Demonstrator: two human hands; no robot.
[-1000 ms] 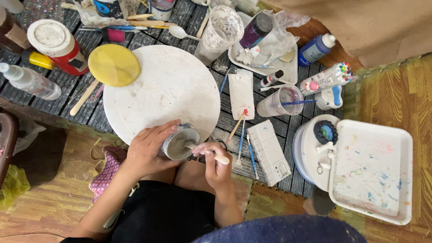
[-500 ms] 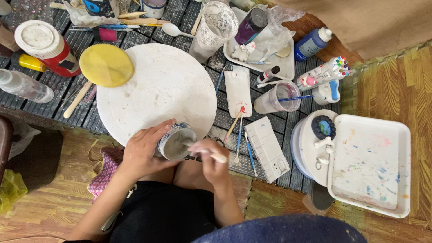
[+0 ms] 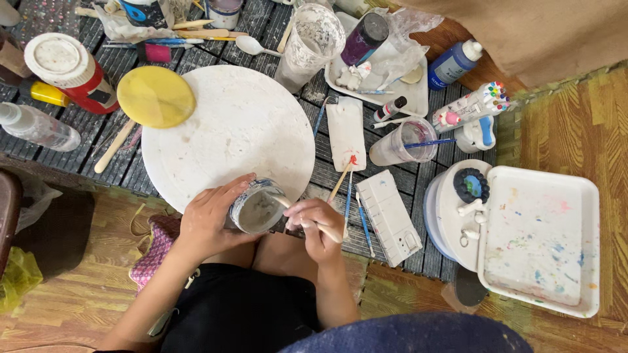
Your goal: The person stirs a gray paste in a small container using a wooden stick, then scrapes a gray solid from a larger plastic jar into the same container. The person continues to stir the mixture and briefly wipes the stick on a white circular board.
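A: what's each grip doing?
B: my left hand (image 3: 209, 222) wraps the one small cup (image 3: 256, 208), tilted toward me so I see inside; my right hand (image 3: 315, 222) pinches one wooden stick (image 3: 313, 221) dipping in from the right

A: beyond them?
B: one round white board (image 3: 229, 131), one yellow lid (image 3: 156, 97) at its far left

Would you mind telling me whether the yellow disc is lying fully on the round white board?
No, the yellow disc only overlaps the upper left edge of the round white board, with its left part hanging over the dark slatted mat.
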